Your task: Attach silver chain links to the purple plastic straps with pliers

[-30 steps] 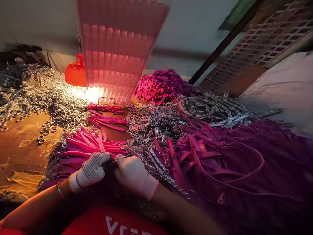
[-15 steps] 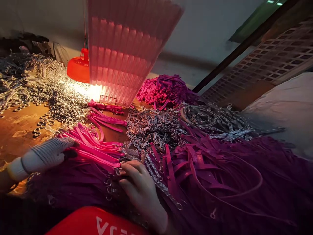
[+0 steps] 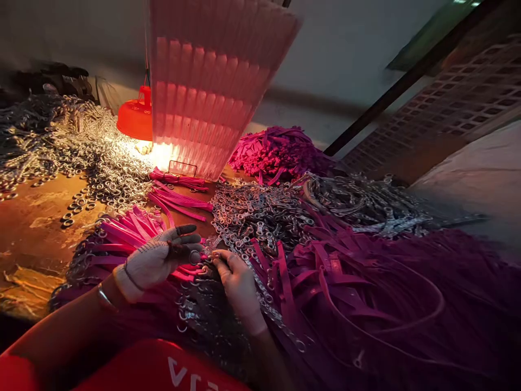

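My left hand (image 3: 163,258), in a white dotted glove with dark fingertips, is over the bright pink straps (image 3: 130,228), its fingers apart and a metal ring (image 3: 195,257) at its fingertips. Close on its right, my right hand (image 3: 236,279) pinches a small metal piece (image 3: 210,257) between thumb and forefinger; the piece is too small to make out fully. Below the hands, more metal rings (image 3: 187,315) hang at the strap ends over dark purple straps.
A red lamp (image 3: 135,118) hangs beside a ribbed translucent panel (image 3: 203,92). Metal rings and clasps (image 3: 101,157) are heaped at left, metal clasps (image 3: 260,212) at centre. Purple straps (image 3: 366,288) fill the right; another pink heap (image 3: 280,152) lies behind.
My left hand has moved right from the straps' left part to beside my right hand. My right hand has shifted slightly up and right, off the strap ends, and now pinches a metal piece.
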A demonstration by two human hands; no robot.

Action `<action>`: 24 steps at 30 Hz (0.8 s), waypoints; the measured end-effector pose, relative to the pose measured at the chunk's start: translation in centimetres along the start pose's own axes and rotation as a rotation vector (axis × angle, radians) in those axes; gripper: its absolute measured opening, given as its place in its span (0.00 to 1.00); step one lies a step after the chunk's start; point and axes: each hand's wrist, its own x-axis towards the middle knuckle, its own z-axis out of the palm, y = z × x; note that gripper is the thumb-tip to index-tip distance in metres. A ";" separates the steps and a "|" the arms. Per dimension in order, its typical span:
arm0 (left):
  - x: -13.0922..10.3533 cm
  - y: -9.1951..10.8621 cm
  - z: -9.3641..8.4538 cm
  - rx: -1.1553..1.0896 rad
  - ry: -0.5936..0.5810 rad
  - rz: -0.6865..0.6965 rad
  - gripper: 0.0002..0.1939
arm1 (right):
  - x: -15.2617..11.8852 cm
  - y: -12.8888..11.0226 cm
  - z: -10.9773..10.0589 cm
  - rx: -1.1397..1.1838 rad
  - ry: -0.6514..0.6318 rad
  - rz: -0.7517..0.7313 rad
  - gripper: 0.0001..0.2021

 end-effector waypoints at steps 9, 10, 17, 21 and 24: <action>-0.8 -1.1 1.4 -0.134 0.131 0.045 0.25 | -1.5 -7.8 -1.4 0.202 0.004 -0.084 0.13; -1.0 -1.3 1.4 -0.129 0.112 0.062 0.25 | -1.4 -8.5 -1.1 0.228 -0.021 -0.049 0.15; -2.5 -1.7 1.2 0.311 0.133 0.335 0.22 | -1.4 -10.1 0.5 0.300 0.024 0.039 0.14; -2.5 -1.5 -0.1 0.440 0.120 0.224 0.20 | -2.0 -9.6 0.1 0.220 0.005 -0.022 0.14; -2.5 -1.1 -0.7 0.375 0.127 0.142 0.23 | -1.7 -9.1 -0.6 0.100 -0.025 -0.152 0.18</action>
